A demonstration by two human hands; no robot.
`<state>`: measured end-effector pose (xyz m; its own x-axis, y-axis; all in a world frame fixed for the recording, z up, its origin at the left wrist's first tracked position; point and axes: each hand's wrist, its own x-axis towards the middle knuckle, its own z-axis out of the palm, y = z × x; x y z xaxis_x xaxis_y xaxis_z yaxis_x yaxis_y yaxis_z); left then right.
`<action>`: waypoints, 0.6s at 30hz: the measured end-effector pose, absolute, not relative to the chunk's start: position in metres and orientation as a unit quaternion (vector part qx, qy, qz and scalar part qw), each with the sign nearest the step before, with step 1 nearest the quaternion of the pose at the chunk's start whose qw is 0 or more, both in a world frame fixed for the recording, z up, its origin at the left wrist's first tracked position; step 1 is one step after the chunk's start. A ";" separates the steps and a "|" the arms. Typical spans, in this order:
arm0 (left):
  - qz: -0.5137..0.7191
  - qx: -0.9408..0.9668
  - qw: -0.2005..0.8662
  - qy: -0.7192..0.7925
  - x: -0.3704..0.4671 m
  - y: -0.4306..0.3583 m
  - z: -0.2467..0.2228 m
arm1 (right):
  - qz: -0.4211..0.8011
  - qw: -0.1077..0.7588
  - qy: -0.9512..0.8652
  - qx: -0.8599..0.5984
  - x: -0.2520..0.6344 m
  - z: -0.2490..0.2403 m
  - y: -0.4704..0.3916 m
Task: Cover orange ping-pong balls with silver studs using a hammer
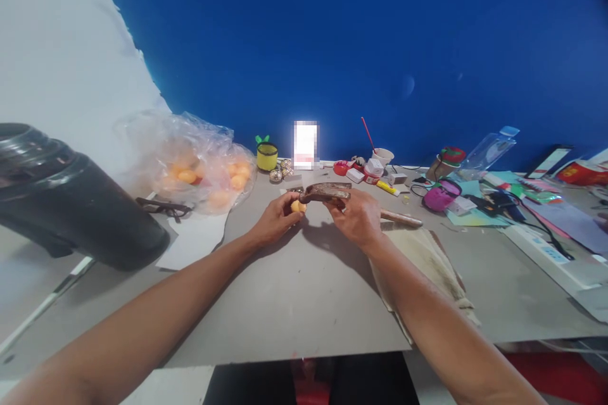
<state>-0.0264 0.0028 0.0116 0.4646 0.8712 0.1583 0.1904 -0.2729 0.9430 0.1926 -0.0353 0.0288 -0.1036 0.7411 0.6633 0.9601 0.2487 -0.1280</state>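
Above the middle of the table, my left hand [279,220] has its fingers closed round a small orange ball [298,206]. My right hand [356,215] grips a worn, rusty claw hammer [327,191] close to its head. The wooden handle [401,218] sticks out to the right past that hand. One end of the hammer head is at the ball, but whether they touch is hard to tell. Just behind the hands stand a yellow mesh cup [267,157] and a few shiny patterned balls [276,175].
A clear plastic bag [204,133] of orange balls lies left, behind a big dark flask [95,202] and black glasses [164,207]. A beige cloth [418,259] lies under my right forearm. Farther right are a purple mesh cup [441,195], a clear bottle [489,152] and a white power strip [546,259].
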 end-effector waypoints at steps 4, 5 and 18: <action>0.354 0.716 0.486 0.355 -0.026 0.004 0.010 | -0.155 0.294 -0.739 -0.586 0.190 0.027 -0.036; 0.357 0.712 0.493 0.349 -0.026 0.004 0.009 | -0.153 0.295 -0.740 -0.585 0.190 0.027 -0.036; 0.369 0.711 0.468 0.372 -0.023 0.002 0.010 | -0.151 0.319 -0.739 -0.574 0.190 0.027 -0.036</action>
